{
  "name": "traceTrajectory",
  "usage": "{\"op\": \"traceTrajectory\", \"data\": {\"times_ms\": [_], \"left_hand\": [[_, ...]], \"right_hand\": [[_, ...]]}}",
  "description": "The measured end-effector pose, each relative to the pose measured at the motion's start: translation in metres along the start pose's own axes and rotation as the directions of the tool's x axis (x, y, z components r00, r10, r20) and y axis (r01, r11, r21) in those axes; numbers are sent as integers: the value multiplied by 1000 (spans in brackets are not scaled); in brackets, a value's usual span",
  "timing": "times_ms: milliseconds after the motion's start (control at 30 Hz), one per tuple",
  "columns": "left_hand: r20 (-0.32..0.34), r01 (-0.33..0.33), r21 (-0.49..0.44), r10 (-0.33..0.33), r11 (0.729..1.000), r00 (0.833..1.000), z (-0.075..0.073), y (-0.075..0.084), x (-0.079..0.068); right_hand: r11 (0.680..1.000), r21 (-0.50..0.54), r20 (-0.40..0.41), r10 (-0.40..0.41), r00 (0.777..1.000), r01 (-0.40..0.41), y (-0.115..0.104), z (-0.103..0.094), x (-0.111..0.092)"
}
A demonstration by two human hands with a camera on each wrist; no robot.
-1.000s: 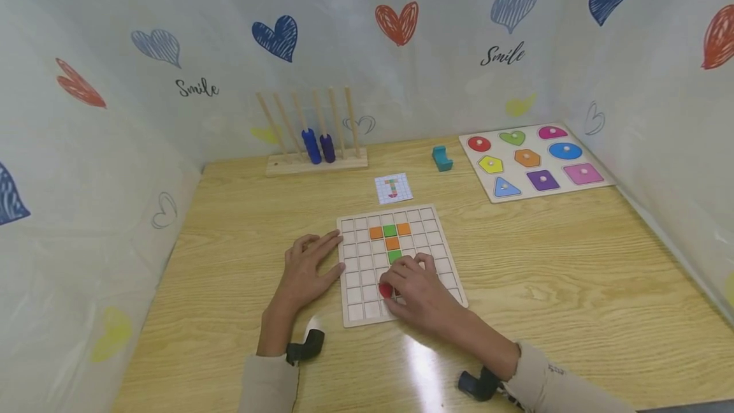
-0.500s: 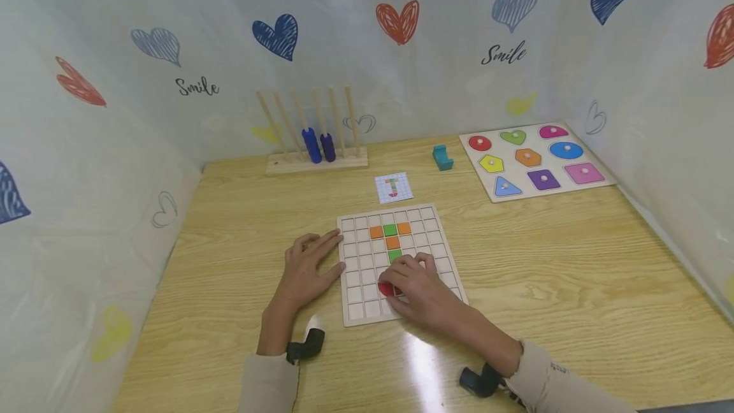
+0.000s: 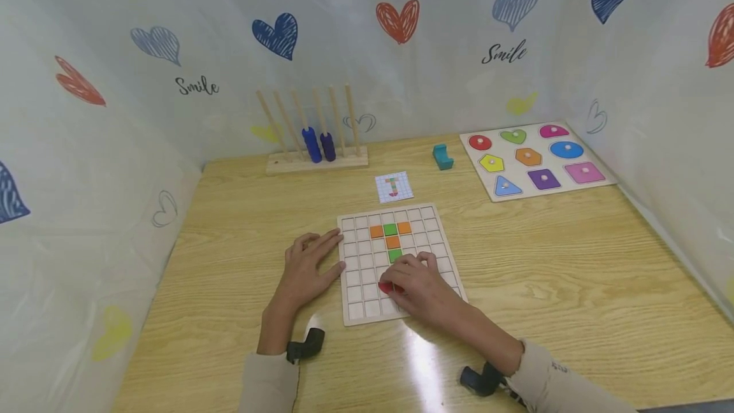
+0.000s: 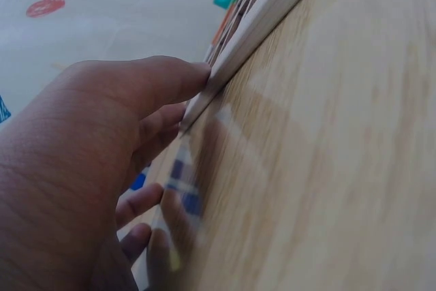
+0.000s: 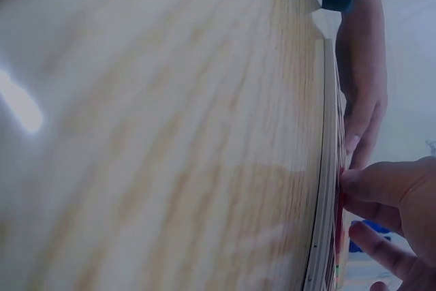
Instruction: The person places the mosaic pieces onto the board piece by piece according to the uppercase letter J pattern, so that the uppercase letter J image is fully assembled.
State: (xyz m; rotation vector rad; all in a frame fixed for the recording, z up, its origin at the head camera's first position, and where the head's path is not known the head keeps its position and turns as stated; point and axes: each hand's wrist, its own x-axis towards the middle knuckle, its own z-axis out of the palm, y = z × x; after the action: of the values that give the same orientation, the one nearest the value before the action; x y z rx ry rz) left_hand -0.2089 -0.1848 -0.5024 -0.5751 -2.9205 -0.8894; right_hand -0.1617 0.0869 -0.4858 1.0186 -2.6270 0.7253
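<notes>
The wooden grid board [image 3: 355, 278] lies on the table. Set in its cells are orange tiles [image 3: 392, 242] and green tiles [image 3: 390, 229], forming a T shape. My right hand [image 3: 421, 289] bends over the lower middle of the board, thumb and forefinger pinching a red piece [image 3: 385, 287] at the cells below the tiles. In the right wrist view those fingertips [image 5: 349, 180] meet red at the board's surface. Fingers extended, my left hand [image 3: 309, 273] touches the board's left edge; the left wrist view shows the thumb [image 4: 184, 78] against that edge.
Behind the board lies a small card [image 3: 394, 187] with a coloured J pattern. Farther back stand a peg rack [image 3: 318, 163] with blue and purple beads and a teal block [image 3: 442, 157]. A shape puzzle board [image 3: 516, 174] lies at the back right, near the curtain.
My right fingertips have shifted slightly at the red piece, and a bit more red shows beneath them. The left hand and the board stay put.
</notes>
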Motion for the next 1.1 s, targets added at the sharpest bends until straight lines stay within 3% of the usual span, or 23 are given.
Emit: {"op": "traceTrajectory", "data": {"times_ms": [333,867,1100], "left_hand": [[0,8,-2,-8,1000,1000,2,-2,-3],[-3,1,-5,-1,1000,1000,5,-5,-4],[-65,3,-78,-9,997,998,7,-8,-6]], "right_hand": [[997,52,62,59,996,-62,2,-7,-1],[997,54,30,61,998,-63,30,-28,-20],[993,57,22,106,994,-107,45,-38,-33]]}}
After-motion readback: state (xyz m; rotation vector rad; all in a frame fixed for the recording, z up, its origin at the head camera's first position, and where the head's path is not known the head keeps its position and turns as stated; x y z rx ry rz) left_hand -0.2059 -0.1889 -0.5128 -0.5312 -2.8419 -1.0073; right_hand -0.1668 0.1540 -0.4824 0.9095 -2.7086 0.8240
